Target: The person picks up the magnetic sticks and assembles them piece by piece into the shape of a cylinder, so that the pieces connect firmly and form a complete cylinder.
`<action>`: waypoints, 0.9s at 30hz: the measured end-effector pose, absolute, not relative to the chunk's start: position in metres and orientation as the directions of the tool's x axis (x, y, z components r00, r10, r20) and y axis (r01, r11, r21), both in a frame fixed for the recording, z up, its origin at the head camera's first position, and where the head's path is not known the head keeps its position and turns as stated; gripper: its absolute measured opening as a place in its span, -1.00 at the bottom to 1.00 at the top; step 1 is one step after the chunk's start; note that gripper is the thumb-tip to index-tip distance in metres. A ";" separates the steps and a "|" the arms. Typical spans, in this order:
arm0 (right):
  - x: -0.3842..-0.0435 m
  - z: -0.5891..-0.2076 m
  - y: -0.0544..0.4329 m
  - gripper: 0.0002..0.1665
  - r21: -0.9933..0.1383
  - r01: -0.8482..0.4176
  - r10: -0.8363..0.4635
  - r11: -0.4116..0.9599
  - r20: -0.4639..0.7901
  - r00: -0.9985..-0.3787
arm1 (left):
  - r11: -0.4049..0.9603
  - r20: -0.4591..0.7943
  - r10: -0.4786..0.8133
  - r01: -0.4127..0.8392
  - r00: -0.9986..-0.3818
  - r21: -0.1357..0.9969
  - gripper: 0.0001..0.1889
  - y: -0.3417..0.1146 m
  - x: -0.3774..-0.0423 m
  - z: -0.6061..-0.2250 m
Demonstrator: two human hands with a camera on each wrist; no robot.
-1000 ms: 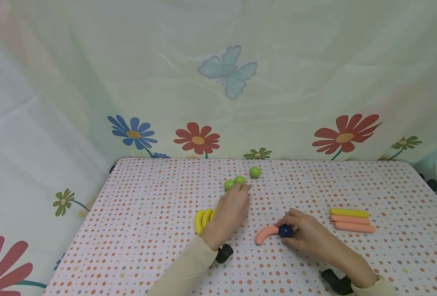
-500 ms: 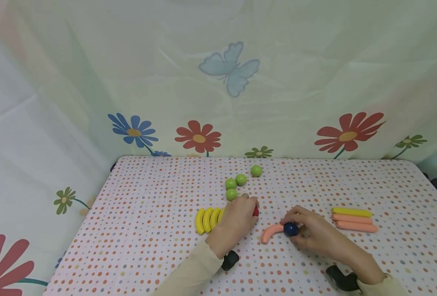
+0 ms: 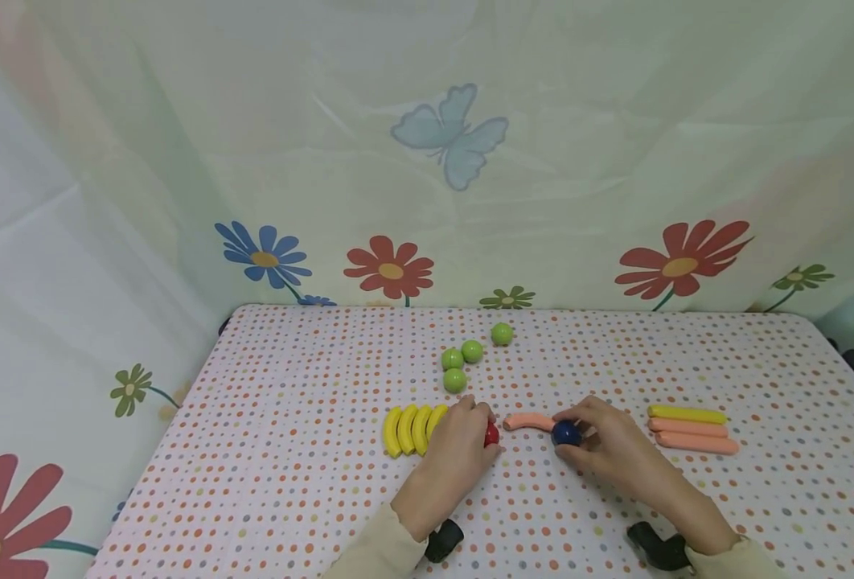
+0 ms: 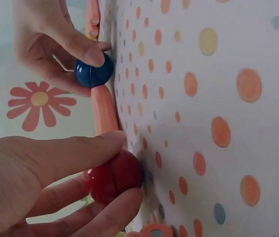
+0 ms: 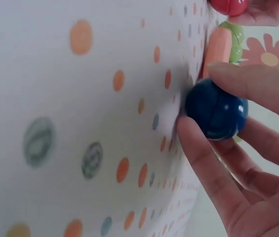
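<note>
A glossy red ball (image 4: 115,177) is pinched between the thumb and fingers of my left hand (image 3: 456,446), low over the dotted cloth. To its right, my right hand (image 3: 611,442) pinches a dark blue ball (image 3: 566,433) by its sides. A curved pink stick (image 3: 528,420) lies with one end against the blue ball, its other end pointing toward the red one. In the left wrist view it spans the space between both balls. Several yellow curved sticks (image 3: 405,432) sit side by side left of my left hand, which partly covers them.
Several green balls (image 3: 453,359) lie behind my left hand, one of them (image 3: 502,334) farther back. On the right, a straight yellow stick (image 3: 687,415) and two straight pink sticks (image 3: 695,441) lie parallel. A printed curtain (image 3: 543,161) hangs behind the table's far edge.
My left hand has come forward from the green balls, now with the red ball visible in its fingers. The pink stick's free end has swung away from me, toward the red ball.
</note>
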State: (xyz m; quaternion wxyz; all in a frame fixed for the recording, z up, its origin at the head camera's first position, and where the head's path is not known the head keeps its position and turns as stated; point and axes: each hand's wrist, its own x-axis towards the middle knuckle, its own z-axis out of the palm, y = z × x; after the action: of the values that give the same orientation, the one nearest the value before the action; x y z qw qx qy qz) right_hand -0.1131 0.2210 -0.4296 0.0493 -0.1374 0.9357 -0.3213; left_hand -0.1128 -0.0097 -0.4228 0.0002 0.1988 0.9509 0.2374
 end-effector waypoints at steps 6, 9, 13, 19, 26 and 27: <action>-0.115 -0.433 0.217 -0.52 -0.623 -0.247 -0.275 0.742 0.054 -0.960 | 0.814 0.080 0.356 0.351 -0.931 0.463 -0.71 -0.005 -0.115 -0.425; -0.115 -0.434 0.215 -0.51 -0.633 -0.247 -0.273 0.733 0.058 -0.960 | 0.818 0.057 0.348 0.333 -0.936 0.469 -0.70 -0.002 -0.118 -0.425; -0.116 -0.435 0.215 -0.51 -0.637 -0.248 -0.274 0.730 0.060 -0.960 | 0.824 0.051 0.339 0.323 -0.939 0.466 -0.70 0.000 -0.120 -0.425; -0.116 -0.433 0.215 -0.52 -0.645 -0.230 -0.266 0.729 0.044 -0.963 | 0.813 0.043 0.343 0.319 -0.938 0.487 -0.71 0.000 -0.121 -0.425; -0.116 -0.432 0.214 -0.53 -0.603 -0.227 -0.281 0.765 0.005 -0.960 | 0.808 0.080 0.358 0.351 -0.930 0.474 -0.70 -0.002 -0.119 -0.427; -0.116 -0.431 0.213 -0.55 -0.604 -0.226 -0.287 0.764 -0.005 -0.958 | 0.805 0.082 0.360 0.354 -0.929 0.476 -0.68 -0.003 -0.118 -0.427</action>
State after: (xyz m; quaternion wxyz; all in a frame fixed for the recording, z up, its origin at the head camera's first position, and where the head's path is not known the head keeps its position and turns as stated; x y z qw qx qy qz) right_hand -0.1160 0.2132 -0.4309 0.0486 -0.1369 0.9379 -0.3151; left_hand -0.1178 -0.0030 -0.4272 0.0062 0.1881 0.9499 0.2496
